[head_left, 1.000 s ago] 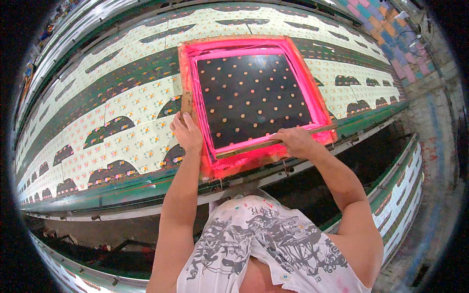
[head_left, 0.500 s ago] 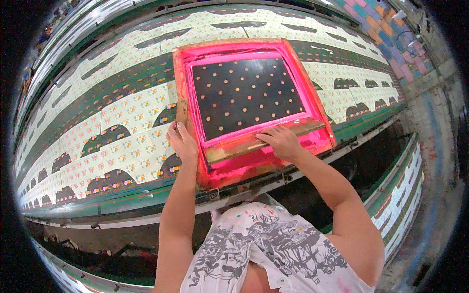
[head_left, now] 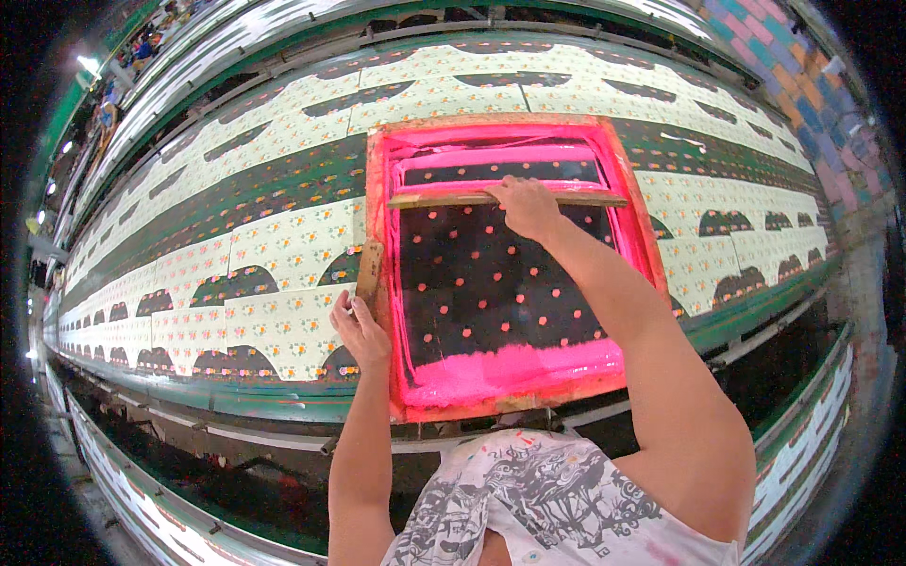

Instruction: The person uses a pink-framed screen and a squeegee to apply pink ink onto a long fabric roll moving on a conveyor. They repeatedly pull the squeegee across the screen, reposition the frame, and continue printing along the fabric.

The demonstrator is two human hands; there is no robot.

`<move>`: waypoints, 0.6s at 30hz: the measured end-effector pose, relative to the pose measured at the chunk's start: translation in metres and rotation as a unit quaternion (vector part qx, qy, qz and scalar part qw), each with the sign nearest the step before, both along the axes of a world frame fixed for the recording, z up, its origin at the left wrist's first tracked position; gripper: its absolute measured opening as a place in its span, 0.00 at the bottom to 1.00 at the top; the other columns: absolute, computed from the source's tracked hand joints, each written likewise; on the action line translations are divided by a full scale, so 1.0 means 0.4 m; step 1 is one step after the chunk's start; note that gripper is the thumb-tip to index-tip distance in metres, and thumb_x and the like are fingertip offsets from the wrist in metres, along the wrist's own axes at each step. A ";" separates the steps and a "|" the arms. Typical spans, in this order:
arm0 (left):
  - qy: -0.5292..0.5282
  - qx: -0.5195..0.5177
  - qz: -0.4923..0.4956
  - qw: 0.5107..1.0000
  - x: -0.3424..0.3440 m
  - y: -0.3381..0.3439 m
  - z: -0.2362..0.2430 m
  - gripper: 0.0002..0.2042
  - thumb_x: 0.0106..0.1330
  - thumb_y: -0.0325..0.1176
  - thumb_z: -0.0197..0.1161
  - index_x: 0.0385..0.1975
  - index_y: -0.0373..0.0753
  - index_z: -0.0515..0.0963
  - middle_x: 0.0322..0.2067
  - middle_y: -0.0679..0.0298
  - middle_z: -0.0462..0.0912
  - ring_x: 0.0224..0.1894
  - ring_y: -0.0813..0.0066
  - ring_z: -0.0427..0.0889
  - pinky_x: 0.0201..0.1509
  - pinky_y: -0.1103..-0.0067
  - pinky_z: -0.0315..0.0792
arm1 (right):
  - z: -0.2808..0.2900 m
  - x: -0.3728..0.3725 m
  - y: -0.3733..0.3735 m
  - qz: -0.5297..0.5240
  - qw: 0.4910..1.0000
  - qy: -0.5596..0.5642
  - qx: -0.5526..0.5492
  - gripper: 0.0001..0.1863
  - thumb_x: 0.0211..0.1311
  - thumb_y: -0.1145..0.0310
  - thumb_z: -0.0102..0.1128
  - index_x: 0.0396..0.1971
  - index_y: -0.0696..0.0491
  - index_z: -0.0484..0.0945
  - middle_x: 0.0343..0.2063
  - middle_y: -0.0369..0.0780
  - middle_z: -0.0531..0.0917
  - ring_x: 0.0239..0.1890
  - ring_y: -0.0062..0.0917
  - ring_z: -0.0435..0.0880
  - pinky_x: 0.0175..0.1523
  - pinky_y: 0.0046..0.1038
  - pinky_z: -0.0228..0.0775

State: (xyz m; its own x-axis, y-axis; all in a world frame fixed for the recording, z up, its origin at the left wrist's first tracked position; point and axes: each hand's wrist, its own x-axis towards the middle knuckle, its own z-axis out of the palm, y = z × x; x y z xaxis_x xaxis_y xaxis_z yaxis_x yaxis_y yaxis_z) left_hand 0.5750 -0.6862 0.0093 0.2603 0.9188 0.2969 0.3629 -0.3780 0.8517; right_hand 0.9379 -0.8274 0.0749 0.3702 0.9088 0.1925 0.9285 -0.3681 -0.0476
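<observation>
A silk-screen frame [head_left: 634, 226] with pink-stained wooden sides lies on the long printing table. Its dark mesh [head_left: 557, 283] carries rows of small pink dots. My right hand [head_left: 526, 206] is closed over the top edge of a wooden squeegee [head_left: 429, 200], which spans the mesh near the far end. Bright pink ink [head_left: 528, 373] pools along the near end. At the frame's left side, my left hand [head_left: 362, 332] has its fingers curled at the lower end of a short wooden handle [head_left: 369, 272]; part of that grip is hidden.
Pale floral-printed fabric panels [head_left: 274, 231] cover the table in rows, with dark curved gaps between them. A green table edge [head_left: 255, 401] and a metal rail run along my side. Another printing table [head_left: 802, 453] stands at the lower right, beside a walkway.
My right hand has pushed the squeegee from the near end to the far part of the screen. The mesh dots have turned from pale to pink. My left hand stays at the frame's left side.
</observation>
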 end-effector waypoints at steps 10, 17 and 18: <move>0.070 0.073 0.042 0.994 0.009 0.003 -0.007 0.24 0.84 0.43 0.54 0.65 0.26 0.72 0.54 0.43 0.77 0.58 0.48 0.75 0.61 0.60 0.73 | 0.090 0.219 0.166 0.008 0.997 0.059 -0.046 0.21 0.64 0.70 0.61 0.58 0.44 0.86 0.50 0.46 0.90 0.55 0.44 0.89 0.57 0.49 0.83; 0.086 0.070 0.035 0.993 0.015 0.007 -0.012 0.24 0.83 0.43 0.54 0.64 0.25 0.72 0.53 0.43 0.77 0.57 0.47 0.77 0.61 0.59 0.73 | 0.036 0.313 0.166 0.024 0.999 0.039 -0.005 0.20 0.66 0.67 0.58 0.57 0.41 0.87 0.50 0.45 0.90 0.54 0.43 0.90 0.57 0.49 0.83; 0.085 0.069 0.035 0.993 0.020 0.002 -0.008 0.25 0.83 0.44 0.54 0.64 0.25 0.72 0.52 0.43 0.77 0.56 0.46 0.77 0.61 0.59 0.73 | 0.031 0.315 0.162 0.030 0.999 0.032 -0.004 0.20 0.66 0.67 0.57 0.57 0.41 0.87 0.49 0.45 0.90 0.53 0.43 0.90 0.56 0.49 0.83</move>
State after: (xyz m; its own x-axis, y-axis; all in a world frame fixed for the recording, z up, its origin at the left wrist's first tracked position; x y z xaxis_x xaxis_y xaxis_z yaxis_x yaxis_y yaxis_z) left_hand 0.5829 -0.6855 0.0062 0.2548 0.8902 0.3778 0.5270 -0.4554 0.7175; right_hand 1.0640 -0.7628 0.0872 0.3268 0.9308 0.1634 0.9439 -0.3129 -0.1058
